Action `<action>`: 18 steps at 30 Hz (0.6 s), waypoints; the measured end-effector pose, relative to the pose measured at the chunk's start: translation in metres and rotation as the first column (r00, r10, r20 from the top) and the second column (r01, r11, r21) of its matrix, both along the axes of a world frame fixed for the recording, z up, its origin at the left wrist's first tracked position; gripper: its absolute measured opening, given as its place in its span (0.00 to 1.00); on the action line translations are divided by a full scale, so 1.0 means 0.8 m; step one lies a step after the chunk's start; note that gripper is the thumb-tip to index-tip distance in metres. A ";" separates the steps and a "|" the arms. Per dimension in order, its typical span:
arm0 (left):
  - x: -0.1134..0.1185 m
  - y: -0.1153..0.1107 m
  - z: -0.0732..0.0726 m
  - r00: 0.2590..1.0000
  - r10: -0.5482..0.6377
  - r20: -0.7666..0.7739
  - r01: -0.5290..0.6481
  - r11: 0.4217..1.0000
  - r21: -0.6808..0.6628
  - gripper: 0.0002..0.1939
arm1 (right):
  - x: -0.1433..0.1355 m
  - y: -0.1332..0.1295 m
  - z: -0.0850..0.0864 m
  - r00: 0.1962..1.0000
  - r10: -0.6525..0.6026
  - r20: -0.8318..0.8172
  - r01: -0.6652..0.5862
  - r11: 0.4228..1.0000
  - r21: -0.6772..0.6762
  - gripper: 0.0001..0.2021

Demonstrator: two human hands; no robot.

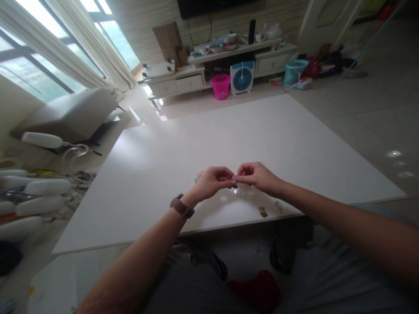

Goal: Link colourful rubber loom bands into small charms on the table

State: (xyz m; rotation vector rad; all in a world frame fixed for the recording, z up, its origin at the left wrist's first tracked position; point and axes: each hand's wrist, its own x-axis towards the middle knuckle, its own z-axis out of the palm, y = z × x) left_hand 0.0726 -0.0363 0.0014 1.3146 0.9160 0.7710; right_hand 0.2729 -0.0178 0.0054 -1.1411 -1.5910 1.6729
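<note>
While hands (214, 180) (258, 176) pinch a small item (235, 177), direction unclear, long axis hidden

A home, seemingly its living room; long curtains (94, 43) hang by the windows (122, 41); a dark screen (209, 6) hangs above a drawer cabinet (190, 83); a fan (242, 79) and pink basket (220, 87) stand nearby.

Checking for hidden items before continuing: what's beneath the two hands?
Below the left hand and right hand, part of what looks like a clear plastic container shows against the white table. The hands cover its far part, so anything directly beneath them can't be seen.
</note>
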 end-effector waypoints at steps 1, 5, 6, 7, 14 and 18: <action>0.000 0.001 -0.001 1.000 0.009 0.000 -0.009 1.000 -0.006 0.18 | 0.000 0.000 0.000 1.000 0.002 -0.020 -0.003 0.999 -0.036 0.21; -0.005 0.003 -0.003 1.000 -0.010 0.015 0.010 1.000 -0.023 0.17 | -0.001 -0.001 0.001 0.988 0.041 -0.147 -0.065 0.984 -0.166 0.21; -0.006 0.003 -0.003 0.999 -0.025 0.020 0.025 1.000 -0.018 0.16 | -0.002 -0.002 0.002 0.985 0.045 -0.169 -0.075 0.982 -0.175 0.21; -0.005 0.003 -0.004 0.999 -0.039 0.026 0.039 0.999 -0.011 0.16 | -0.002 -0.002 0.003 0.982 0.049 -0.181 -0.082 0.981 -0.176 0.21; -0.019 0.009 0.008 0.995 -0.026 -0.097 0.031 0.998 0.050 0.16 | 0.003 0.004 0.010 0.985 -0.002 -0.172 -0.026 0.987 -0.162 0.20; -0.067 0.026 0.011 0.906 0.008 -0.422 0.030 0.996 0.083 0.15 | 0.010 0.015 0.014 0.973 -0.148 -0.177 0.126 0.983 -0.131 0.19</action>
